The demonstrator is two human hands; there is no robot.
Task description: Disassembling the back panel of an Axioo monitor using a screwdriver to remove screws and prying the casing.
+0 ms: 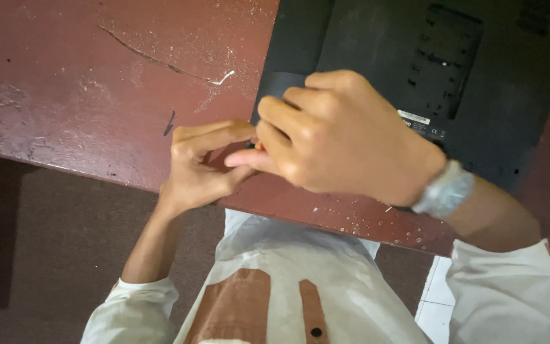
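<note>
both hands (275,150) pinching at black laptop (466,70) corner.

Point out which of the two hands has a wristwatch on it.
The right hand, the larger one in view, nearer the black laptop: a silvery wristwatch sits at its wrist. The left hand has a bare wrist.

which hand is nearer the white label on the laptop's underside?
Right. The right hand lies over the black laptop, its wrist just below and left of the white label. The left hand sits further left, over the red table by the laptop's corner.
</note>
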